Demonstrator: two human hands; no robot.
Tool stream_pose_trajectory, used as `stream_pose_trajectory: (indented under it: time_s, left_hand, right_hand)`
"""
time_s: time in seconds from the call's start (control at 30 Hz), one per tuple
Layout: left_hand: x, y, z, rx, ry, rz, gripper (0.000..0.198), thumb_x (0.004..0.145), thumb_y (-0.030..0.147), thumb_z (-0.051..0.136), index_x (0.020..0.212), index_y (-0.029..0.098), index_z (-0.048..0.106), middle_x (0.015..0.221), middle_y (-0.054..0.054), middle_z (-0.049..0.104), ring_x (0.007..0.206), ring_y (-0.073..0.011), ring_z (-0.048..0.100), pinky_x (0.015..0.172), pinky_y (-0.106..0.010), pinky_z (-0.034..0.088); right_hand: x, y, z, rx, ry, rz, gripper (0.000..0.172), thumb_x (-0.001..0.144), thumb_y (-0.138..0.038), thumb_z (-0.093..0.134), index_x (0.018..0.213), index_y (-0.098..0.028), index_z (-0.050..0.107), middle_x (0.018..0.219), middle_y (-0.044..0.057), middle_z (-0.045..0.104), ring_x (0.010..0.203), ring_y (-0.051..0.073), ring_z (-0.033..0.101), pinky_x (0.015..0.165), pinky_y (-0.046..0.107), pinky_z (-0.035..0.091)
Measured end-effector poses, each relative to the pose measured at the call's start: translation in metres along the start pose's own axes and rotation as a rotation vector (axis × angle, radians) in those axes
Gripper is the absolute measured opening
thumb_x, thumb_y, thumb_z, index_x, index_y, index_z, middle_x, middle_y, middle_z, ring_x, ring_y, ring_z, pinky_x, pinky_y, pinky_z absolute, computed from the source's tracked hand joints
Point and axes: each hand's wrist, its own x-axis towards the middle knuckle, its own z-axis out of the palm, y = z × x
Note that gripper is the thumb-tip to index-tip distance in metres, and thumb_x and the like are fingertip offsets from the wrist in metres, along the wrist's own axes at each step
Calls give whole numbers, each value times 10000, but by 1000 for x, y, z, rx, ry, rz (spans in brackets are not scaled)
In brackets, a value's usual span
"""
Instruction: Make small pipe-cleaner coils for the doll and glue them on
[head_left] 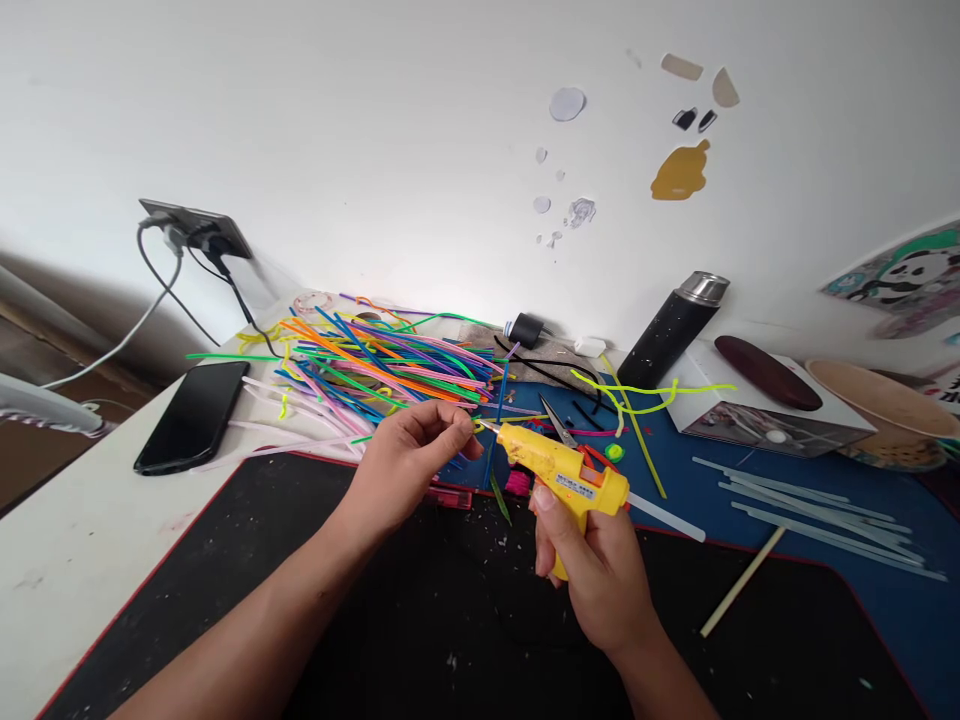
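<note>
My right hand (592,560) is wrapped around the handle of a yellow hot glue gun (555,465), its nozzle pointing left. From the gun's back end sticks a translucent glue stick (671,518). Thumb and fingers of my left hand (412,455) are pinched together right at the nozzle tip. A small yellow piece (478,426) shows at those fingertips; most of it is hidden, and its exact kind is unclear. Just behind the left hand lies a heap of colourful pipe cleaners (390,360).
A black phone (193,418) lies at the left, below a wall socket (196,228) with cables. Scissors (559,420) rest behind the glue gun. A black thermos (671,325), a white box (765,400) and loose glue sticks (832,515) are at the right. A black mat (450,620) lies in front.
</note>
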Motion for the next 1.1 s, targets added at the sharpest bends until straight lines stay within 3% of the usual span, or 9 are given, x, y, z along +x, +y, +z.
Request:
stream_pose_trajectory:
  time_s: [0.53, 1.1]
  left_hand:
    - [-1, 0, 1, 4, -24, 18, 281, 949, 451, 746, 835, 195, 723, 770, -28, 760, 764, -191, 663, 769, -302, 515]
    - [0, 0, 1, 11, -19, 22, 289, 945, 459, 754, 823, 199, 726, 774, -29, 760, 768, -191, 659, 770, -302, 511]
  right_hand:
    - [-1, -2, 1, -28, 1, 9, 533, 998, -650, 623, 720, -195, 624, 485, -24, 519, 438, 119, 483, 469, 251, 413]
    - [3, 7, -2, -59, -42, -85, 554, 1030, -604, 591, 635, -217, 561, 443, -26, 498, 396, 120, 492, 423, 228, 430]
